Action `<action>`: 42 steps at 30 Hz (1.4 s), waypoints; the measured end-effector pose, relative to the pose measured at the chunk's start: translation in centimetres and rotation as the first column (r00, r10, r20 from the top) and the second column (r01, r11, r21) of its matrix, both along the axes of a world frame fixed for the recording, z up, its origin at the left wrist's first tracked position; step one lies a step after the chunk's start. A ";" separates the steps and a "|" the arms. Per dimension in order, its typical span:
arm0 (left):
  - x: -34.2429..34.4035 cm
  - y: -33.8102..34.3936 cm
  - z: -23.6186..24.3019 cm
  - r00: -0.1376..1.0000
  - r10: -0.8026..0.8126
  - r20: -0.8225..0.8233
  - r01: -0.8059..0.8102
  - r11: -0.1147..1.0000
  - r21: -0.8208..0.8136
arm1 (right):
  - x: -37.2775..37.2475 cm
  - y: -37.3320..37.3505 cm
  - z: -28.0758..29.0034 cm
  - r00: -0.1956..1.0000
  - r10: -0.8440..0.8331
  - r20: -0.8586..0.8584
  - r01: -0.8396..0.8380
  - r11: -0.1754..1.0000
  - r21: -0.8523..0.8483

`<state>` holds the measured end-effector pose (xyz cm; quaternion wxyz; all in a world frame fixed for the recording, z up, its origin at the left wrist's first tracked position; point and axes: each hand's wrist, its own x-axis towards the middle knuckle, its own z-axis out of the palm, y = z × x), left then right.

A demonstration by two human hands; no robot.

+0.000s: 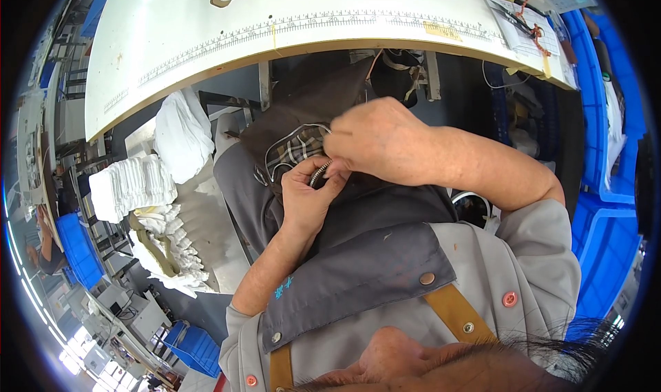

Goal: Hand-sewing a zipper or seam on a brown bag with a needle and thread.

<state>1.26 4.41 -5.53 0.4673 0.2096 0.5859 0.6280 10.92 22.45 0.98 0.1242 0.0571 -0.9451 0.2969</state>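
Observation:
Over my lap lies a dark brown fabric piece [255, 136] with a plaid lining [297, 148] and white edging along its opening. A curved zipper [319, 175] with metal-looking teeth is pinched between the thumb and fingers of my left hand [305, 198]. My right hand [375, 144] is closed just above and to the right, its fingertips meeting the left ones at the zipper's upper end. Whatever it pinches is hidden behind its own fingers. Dark grey apron cloth [372, 220] covers my legs beneath the work.
Ahead runs a white table [186, 30] with a printed ruler scale along its near edge. Stacked white cloth pieces [134, 189] lie on a metal surface [206, 223] at left. Blue bins [606, 247] stand at right. A small tool with orange cord [536, 30] rests at the table's right end.

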 end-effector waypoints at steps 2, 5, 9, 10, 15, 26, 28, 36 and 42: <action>0.1 0.1 0.2 1.000 0.006 0.022 -0.006 1.000 -0.007 | 0.7 -0.5 -1.1 1.000 0.017 -0.025 -0.016 0.999 0.046; 0.2 0.4 0.2 0.999 0.027 0.040 -0.026 0.999 -0.021 | 0.7 -1.2 -0.2 0.993 -0.043 0.110 0.031 0.994 0.106; 0.2 0.1 -0.2 0.999 0.016 0.032 -0.016 1.000 -0.006 | 0.0 -0.8 -0.6 0.991 0.117 -0.056 -0.102 0.968 0.228; 0.3 0.3 -0.1 0.999 0.011 0.033 -0.011 1.000 -0.004 | -0.3 -0.8 -1.3 0.984 0.125 -0.128 -0.103 0.981 0.167; 1.7 1.6 0.9 0.967 0.240 -0.088 -0.238 0.971 0.031 | -2.7 -1.5 0.5 0.951 0.144 -0.273 -0.130 0.989 0.071; -0.2 0.0 1.0 1.000 -0.015 0.007 0.016 0.985 -0.173 | 1.1 5.6 8.2 0.943 -0.307 -0.126 -0.103 0.091 -0.991; 0.0 0.5 1.4 0.999 -0.042 0.024 0.046 0.986 -0.158 | 2.4 9.0 6.8 0.887 -0.342 -0.309 -0.200 0.319 -0.926; 0.3 0.7 1.5 0.998 -0.040 0.040 0.045 0.988 -0.149 | 4.0 11.9 8.4 0.666 -0.609 -0.431 -0.130 0.474 -0.871; 0.1 0.5 1.3 0.999 -0.033 0.019 0.035 0.988 -0.150 | 4.1 14.7 7.7 0.483 -0.733 -0.479 -0.153 0.468 -0.870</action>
